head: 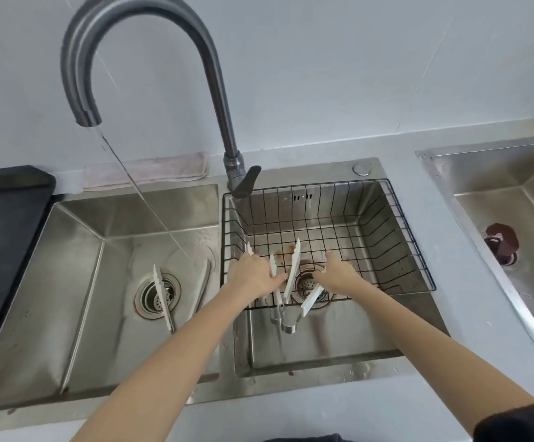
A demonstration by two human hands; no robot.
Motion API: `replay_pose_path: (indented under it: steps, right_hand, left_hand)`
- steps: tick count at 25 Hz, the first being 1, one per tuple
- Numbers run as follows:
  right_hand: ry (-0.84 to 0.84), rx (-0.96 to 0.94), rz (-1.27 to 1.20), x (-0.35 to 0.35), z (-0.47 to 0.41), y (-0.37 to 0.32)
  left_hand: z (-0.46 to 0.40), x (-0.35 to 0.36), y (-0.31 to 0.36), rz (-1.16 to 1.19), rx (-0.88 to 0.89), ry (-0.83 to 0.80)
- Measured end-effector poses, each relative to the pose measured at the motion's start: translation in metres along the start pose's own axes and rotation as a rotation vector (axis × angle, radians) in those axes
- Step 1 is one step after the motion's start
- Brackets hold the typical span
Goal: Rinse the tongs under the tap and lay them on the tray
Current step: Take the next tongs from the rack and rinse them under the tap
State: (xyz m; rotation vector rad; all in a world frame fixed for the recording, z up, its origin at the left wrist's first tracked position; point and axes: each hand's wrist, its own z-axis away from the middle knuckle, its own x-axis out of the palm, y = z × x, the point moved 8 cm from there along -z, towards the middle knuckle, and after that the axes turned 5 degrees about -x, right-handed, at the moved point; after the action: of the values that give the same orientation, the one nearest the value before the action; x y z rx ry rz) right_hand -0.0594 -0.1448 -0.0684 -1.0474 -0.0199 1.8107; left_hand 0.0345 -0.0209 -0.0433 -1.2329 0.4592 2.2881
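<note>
Two pairs of white-tipped tongs lie in the black wire tray (396, 218), which sits in the right basin. My left hand (252, 275) covers one arm of the left tongs (273, 269); a white tip pokes out above the knuckles. My right hand (339, 275) rests on one arm (311, 299) of the right tongs, and the other arm (292, 269) points away from me. Their metal hinges (288, 325) hang over the tray's near rim. A third pair of tongs (163, 295) lies spread in the left basin. The tap (87, 116) runs into that basin.
The tap handle (246, 183) stands between the basins. A folded pink cloth (147, 170) lies behind the left basin, and a black board (1, 234) sits to its left. A separate sink (514, 218) with a dark stopper is at the right.
</note>
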Motion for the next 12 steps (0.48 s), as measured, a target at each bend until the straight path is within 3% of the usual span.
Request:
replay_pose_path:
  steps: [6, 12]
  right_hand:
    - [0.03, 0.035, -0.162, 0.004, -0.007, 0.002]
    - [0.151, -0.028, -0.347, -0.009, 0.003, -0.01]
  left_hand:
    - [-0.003, 0.002, 0.0, 0.07, -0.075, -0.02]
    - [0.015, -0.013, -0.013, 0.453, -0.132, 0.098]
